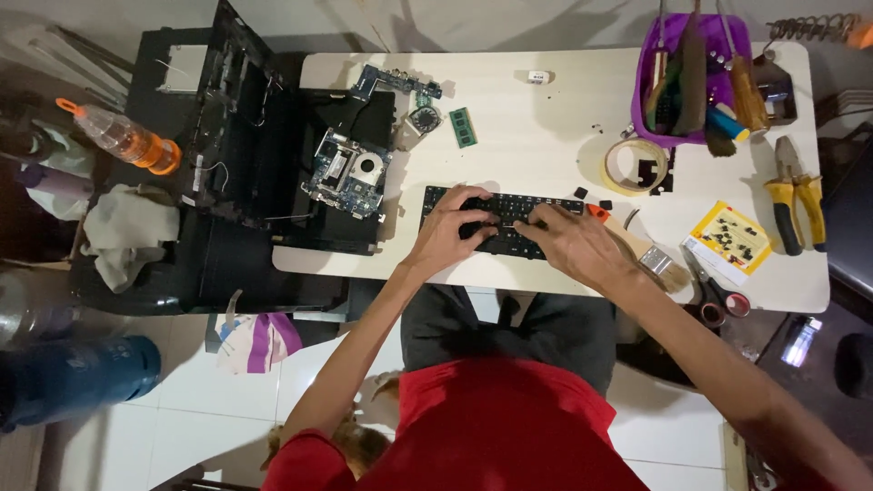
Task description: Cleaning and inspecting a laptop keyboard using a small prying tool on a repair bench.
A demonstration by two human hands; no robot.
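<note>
Item one: the black keyboard (498,221), which is lying flat near the front edge of the pale counter (546,118), directly ahead of you. You are resting your left hand (452,227) on its left half, fingers curled down and pressing onto the keys. You are laying your right hand (573,244) over its right half, fingers stretched forward and loosely spread across the keys; neither hand is lifting it.

Item two: loose black keycaps (591,198), sitting just beyond the keyboard's right end.

Item three: a roll of tape (629,165), lying flat behind those keycaps.

Item four: a purple basket (653,55) of tools, standing at the far right of the counter.

Item five: yellow-handled pliers (795,195), lying at the right edge, with a yellow card (727,238) of small black pieces beside them.

Item six: a paintbrush (657,262), lying just right of your right wrist.

Item seven: an opened laptop chassis (264,173) with its blue circuit board (347,173) exposed, sitting left of the keyboard.
</note>
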